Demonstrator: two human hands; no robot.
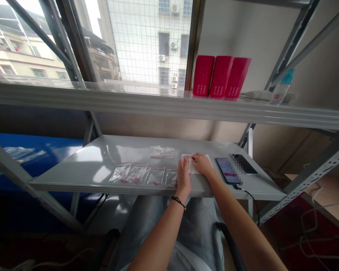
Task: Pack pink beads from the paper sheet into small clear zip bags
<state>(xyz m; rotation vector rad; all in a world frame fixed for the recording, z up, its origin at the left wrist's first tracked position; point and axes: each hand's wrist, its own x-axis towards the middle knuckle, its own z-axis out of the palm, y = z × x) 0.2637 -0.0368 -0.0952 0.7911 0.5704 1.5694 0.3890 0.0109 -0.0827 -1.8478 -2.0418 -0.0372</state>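
My left hand (184, 176), with a dark cord bracelet at the wrist, is closed on the left side of a small clear zip bag (189, 159) with a red seal line. The fingers of my right hand (202, 163) pinch the bag's top edge near its right end. Under the hands lies a white sheet (208, 159), partly covered by them. To the left, several clear zip bags (138, 173) lie in a row along the shelf's front edge, with small red items in their lower ends. My left hand covers part of the nearest one.
A stack of clear bags (161, 151) lies behind the row on the grey shelf (81, 165). At right are a phone (227, 169) with a cable and a second dark phone (244, 164). Red boxes (222, 77) and a spray bottle (282, 86) stand on the upper shelf.
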